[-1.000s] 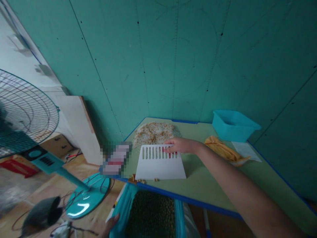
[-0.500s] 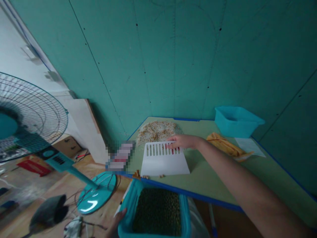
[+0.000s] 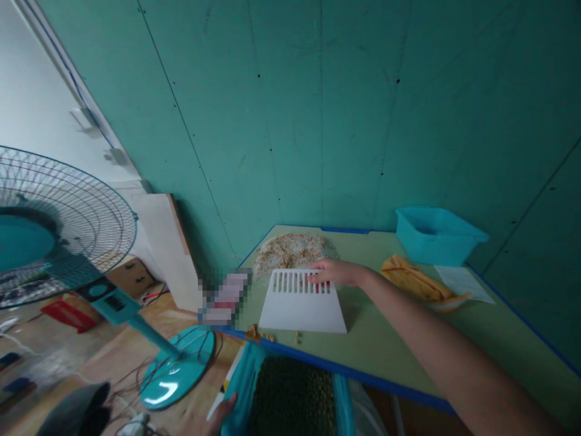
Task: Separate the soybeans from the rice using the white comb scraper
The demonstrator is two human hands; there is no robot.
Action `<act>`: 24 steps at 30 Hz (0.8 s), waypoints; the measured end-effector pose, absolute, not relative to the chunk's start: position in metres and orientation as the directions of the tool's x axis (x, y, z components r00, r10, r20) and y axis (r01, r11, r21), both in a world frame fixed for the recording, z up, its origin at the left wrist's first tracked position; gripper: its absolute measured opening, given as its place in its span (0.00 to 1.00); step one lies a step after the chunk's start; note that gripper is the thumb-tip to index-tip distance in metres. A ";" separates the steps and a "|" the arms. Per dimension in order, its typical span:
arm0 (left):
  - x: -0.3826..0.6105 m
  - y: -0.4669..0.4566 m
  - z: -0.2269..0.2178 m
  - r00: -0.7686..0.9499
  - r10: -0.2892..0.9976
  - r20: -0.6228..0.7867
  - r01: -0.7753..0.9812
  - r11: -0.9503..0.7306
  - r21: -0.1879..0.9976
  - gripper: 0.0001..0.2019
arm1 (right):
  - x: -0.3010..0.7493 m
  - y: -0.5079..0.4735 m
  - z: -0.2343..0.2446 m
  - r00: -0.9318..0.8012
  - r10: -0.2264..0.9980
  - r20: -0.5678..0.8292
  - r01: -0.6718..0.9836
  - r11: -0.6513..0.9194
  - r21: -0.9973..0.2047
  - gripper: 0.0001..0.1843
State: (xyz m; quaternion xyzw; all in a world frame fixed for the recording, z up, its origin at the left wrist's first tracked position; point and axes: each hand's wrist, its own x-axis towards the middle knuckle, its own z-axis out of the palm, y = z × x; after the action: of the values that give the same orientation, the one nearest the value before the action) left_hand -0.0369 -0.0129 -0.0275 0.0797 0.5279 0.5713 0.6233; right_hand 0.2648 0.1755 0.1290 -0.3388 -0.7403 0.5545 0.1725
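Note:
My right hand (image 3: 333, 272) grips the slotted end of a white plastic scraper (image 3: 303, 312), fingers curled at its slots. The scraper rests on the table, its wide edge toward me. Just beyond it lies a spread pile of tan and pale grains (image 3: 295, 247). Below the table's near edge is a turquoise plastic bin (image 3: 344, 402) full of small dark greenish grains (image 3: 293, 393). My left hand (image 3: 222, 415) holds this bin by its left side; only the thumb and part of the hand show. A few tan pieces (image 3: 267, 337) lie by the table edge.
A second turquoise bin (image 3: 438, 236) stands at the back right of the table (image 3: 385, 345). Near it lie a crumpled yellow cloth (image 3: 420, 281) and a white sheet (image 3: 460, 283). A turquoise standing fan (image 3: 115, 306) with loose cables is at left. A green wall closes the back.
The view has tilted up slightly, so everything sits lower in the picture. My right hand keeps its hold on the scraper, which has barely moved on the table.

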 end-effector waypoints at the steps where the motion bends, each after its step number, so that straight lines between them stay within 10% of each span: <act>1: -0.037 -0.013 -0.028 -0.205 0.791 -0.577 -0.630 0.345 0.696 0.12 | 0.265 0.176 0.129 -0.711 0.693 -0.120 0.314 0.160 -0.936 0.10; 14: -0.030 -0.002 -0.015 -0.143 0.822 -0.552 -0.670 0.330 0.665 0.23 | 0.265 0.176 0.130 -0.747 0.642 -0.171 0.322 0.126 -0.938 0.11; 21: -0.012 0.004 -0.001 0.031 0.642 -0.766 -0.725 0.542 0.425 0.35 | 0.266 0.177 0.126 -0.772 0.611 -0.175 0.318 0.134 -0.938 0.11; 24: 0.007 -0.006 0.005 -0.004 0.804 -0.594 -0.775 0.373 0.510 0.37 | 0.266 0.176 0.126 -0.776 0.606 -0.174 0.329 0.153 -0.932 0.11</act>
State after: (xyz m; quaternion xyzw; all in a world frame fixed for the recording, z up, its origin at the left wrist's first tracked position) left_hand 0.0066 -0.0063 0.0048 0.0169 0.4347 0.5597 0.7053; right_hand 0.2661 0.1759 0.1256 -0.3117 -0.7495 0.5713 0.1213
